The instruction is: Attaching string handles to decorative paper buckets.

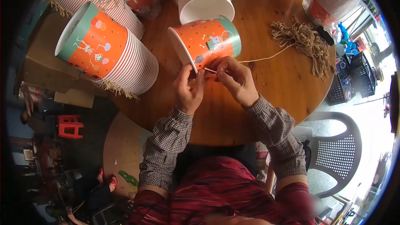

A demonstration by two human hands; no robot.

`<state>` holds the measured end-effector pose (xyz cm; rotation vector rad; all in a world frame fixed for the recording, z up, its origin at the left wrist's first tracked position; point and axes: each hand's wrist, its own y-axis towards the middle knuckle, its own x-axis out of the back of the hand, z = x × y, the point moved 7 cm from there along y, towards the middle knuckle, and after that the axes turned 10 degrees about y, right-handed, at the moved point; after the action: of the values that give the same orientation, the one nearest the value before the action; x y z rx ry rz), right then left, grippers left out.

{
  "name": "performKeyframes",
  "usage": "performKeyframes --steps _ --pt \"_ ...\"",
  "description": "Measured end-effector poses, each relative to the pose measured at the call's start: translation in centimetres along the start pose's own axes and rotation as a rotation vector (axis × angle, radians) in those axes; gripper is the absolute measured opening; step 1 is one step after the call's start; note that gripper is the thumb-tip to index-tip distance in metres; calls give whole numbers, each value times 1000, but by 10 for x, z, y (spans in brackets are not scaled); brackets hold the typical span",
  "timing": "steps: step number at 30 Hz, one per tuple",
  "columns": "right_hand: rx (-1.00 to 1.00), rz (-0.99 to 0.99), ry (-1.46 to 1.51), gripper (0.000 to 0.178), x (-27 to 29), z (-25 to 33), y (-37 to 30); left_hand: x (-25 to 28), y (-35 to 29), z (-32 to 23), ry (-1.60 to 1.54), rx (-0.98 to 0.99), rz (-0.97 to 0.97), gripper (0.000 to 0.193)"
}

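An orange and green paper bucket (208, 43) with cartoon prints lies tipped on its side on the wooden table, its white rim toward the left. My left hand (189, 89) is closed on the rim at its near side, thumb and fingers pinching the edge. My right hand (237, 82) is closed just right of it, fingertips pinching a pale cord (211, 70) against the bucket's near wall. A thin cord (268, 57) runs from behind my right hand to a bundle of beige cords (304, 43). Where the cord meets the bucket is partly hidden by my fingers.
At the left stands a leaning stack of similar buckets (135, 64) with cord ends hanging out, and more stacks behind it. White nested buckets (204, 0) lie at the far side. A grey plastic chair (337, 150) stands right of the table; a red stool (70, 126) is on the floor left.
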<state>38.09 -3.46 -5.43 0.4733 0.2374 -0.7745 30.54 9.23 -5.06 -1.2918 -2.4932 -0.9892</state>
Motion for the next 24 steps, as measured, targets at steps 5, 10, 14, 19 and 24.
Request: performKeyframes --steps 5,10,14,19,24 --pt "56 32 -172 5 -1 -8 0 -1 2 10 -205 -12 -28 19" --pt "70 -83 -185 6 -1 -9 0 -4 4 12 -108 -74 -28 18" --pt "67 -119 -296 8 3 -8 -1 -5 5 1 -104 -130 -62 18" --pt "108 -131 -363 10 1 -3 -1 -7 5 1 -80 -141 -45 18" --pt "125 -135 -403 10 1 0 -1 -9 3 5 -39 -140 -25 17"
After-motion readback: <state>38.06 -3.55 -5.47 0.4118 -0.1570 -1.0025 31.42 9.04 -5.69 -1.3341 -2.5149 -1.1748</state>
